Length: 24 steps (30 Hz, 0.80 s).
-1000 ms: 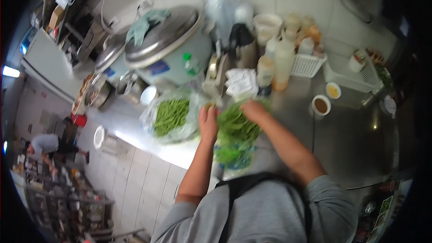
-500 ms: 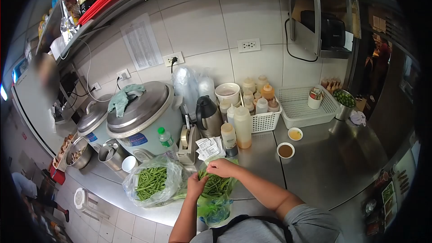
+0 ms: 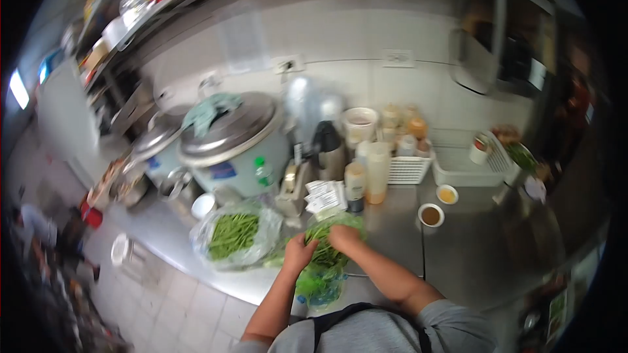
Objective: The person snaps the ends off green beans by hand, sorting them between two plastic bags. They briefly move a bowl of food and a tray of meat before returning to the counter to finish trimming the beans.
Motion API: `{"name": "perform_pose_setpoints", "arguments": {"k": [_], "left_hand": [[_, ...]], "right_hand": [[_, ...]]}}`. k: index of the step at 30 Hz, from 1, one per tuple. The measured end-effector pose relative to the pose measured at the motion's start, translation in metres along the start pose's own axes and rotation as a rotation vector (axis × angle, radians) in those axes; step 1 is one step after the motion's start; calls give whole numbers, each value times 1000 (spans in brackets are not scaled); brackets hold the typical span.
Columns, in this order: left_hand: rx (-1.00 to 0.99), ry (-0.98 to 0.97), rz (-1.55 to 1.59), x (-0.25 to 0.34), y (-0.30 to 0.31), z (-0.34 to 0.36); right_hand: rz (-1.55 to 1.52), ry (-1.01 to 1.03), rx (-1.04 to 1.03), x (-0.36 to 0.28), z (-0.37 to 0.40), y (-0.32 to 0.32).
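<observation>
A green plastic bag [image 3: 318,282] lies open at the counter's front edge, with green beans [image 3: 326,255] in it. My left hand [image 3: 299,252] is at the bag's left side, thumb and fingers drawn together; what is between them is too blurred to name. Over the beans on the right, my right hand [image 3: 345,239] is closed, fingertips down among them, their hold hidden. Left of both hands, a clear plastic bag [image 3: 267,229] holds more cut green beans [image 3: 233,235].
Behind stand large rice cookers [image 3: 230,157], a thermos [image 3: 328,150], sauce bottles [image 3: 377,173] and a white basket [image 3: 472,165]. Two small sauce bowls [image 3: 431,215] sit to the right. A stool [image 3: 122,249] and a person [image 3: 39,222] are on the left.
The camera view has shifted and blurred, so the counter items appear further right. My right hand has moved lower, down to the beans; my left hand remains beside the green bag.
</observation>
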<state>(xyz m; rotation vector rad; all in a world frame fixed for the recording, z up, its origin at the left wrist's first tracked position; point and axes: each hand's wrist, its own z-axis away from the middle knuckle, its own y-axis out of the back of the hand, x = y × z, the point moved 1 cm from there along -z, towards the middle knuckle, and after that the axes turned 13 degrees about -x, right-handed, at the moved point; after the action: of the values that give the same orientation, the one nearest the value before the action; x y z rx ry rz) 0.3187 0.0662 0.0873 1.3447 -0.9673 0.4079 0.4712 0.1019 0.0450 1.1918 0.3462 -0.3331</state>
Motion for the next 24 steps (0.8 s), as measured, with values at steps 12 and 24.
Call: {"name": "perform_pose_setpoints", "arguments": {"k": [12,24], "left_hand": [[62,-14,647,1,22,10],[155,-120,542,4,13,11]], "right_hand": [[-832,584,-393,-27,29,-2],[-600,430,-100,-5,0,-10]]}}
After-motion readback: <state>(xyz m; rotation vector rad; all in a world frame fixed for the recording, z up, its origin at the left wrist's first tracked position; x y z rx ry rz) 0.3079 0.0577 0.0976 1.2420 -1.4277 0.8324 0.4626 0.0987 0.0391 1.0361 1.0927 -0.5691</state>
